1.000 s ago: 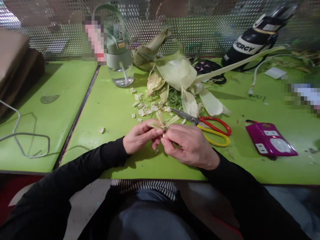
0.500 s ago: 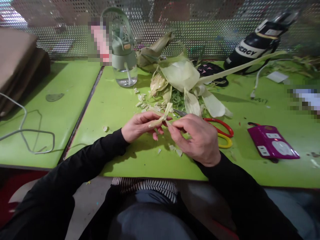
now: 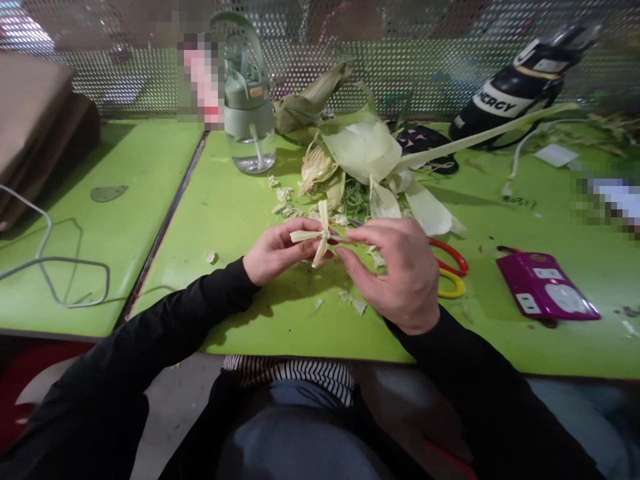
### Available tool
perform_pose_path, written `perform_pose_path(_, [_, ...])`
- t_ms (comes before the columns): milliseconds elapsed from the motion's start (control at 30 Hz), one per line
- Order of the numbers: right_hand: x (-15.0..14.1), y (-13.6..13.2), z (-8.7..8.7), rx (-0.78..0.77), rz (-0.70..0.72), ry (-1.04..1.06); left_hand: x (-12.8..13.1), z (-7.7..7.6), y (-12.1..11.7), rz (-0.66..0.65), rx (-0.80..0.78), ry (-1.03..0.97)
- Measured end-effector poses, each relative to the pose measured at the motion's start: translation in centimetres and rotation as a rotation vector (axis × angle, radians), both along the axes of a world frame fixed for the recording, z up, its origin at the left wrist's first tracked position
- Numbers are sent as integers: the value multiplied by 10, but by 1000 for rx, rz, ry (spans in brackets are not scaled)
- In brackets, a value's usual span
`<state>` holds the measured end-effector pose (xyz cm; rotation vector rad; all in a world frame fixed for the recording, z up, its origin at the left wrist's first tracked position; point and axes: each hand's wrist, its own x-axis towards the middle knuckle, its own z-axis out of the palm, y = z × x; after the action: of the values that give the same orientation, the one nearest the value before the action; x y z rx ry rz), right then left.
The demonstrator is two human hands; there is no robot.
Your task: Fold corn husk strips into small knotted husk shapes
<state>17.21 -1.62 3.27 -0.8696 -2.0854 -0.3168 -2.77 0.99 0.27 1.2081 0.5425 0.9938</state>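
Note:
My left hand [image 3: 280, 250] is closed on a small cross-shaped piece of knotted corn husk [image 3: 325, 235], pale yellow, with strips spreading from a central knot. Close by on the right is my right hand [image 3: 395, 267], its thumb and forefinger apart; one husk strip reaches its forefinger. Scissors with red and yellow handles [image 3: 453, 257] lie partly hidden behind that hand. Cut husk scraps [image 3: 285, 197] are scattered beyond the hands, and a few more [image 3: 357, 305] lie below them. Larger corn husks [image 3: 363, 150] are heaped behind, over green shreds [image 3: 356, 197].
A clear-bottomed water bottle [image 3: 250, 127] stands at the back, and a black bottle [image 3: 510, 97] leans at the right rear. A purple power socket [image 3: 547, 283] lies at the right. Brown paper bags [image 3: 40, 127] and a grey wire [image 3: 55, 260] are at the left. Perforated metal [image 3: 400, 60] lines the back.
The knotted husk has turned and now shows as a spread cross. My right thumb and forefinger have parted from their pinch. Small husk scraps have appeared on the table below the hands.

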Motion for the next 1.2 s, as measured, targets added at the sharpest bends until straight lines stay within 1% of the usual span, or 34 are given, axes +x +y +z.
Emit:
perform_pose_path(67, [0, 1, -2, 46, 0, -34, 1, 0, -1, 21, 24, 24])
perform_pose_path(200, [-2, 1, -5, 100, 49, -94, 2, -1, -1, 32, 91, 62])
perform_pose_path(333, [-2, -3, -2, 146, 76, -99, 4, -1, -3, 41, 179, 78])
perform_pose_path(433, [-3, -7, 0, 161, 103, -116, 7, 0, -10, 100, 256, 141])
perform_pose_path(533, [-6, -10, -2, 186, 115, -117, 10, -1, -17, 178, 326, 182])
perform_pose_path(600, [-8, -10, -5, 201, 118, -101, 13, -1, -19, 212, 327, 181])
perform_pose_path(667, [-9, -8, -9, 190, 116, -80, 15, -2, -17, 217, 294, 162])
perform_pose_path(767, [-9, -5, -12, 152, 112, -51, 18, -1, -12, 196, 244, 103])
perform_pose_path(833, [-8, -4, -10, 165, 113, -55, 18, -1, -9, 182, 215, 61])
perform_pose_path(900, [-7, -4, -8, 181, 120, -59, 16, -1, -8, 137, 167, 22])
perform_pose_path(967, [-7, -4, -5, 117, 123, 11, 15, -1, -8, 68, 94, -9])
perform_pose_path(1100, [-3, -3, -1, -244, 127, 286, 11, 1, -8, -39, -60, -27])
perform_pose_path(1167, [0, -1, 2, -391, 151, 350, 10, 3, -7, -93, -124, -20])
perform_pose_path(1200, [2, 0, 3, -440, 163, 357, 9, 4, -6, -119, -154, -22])
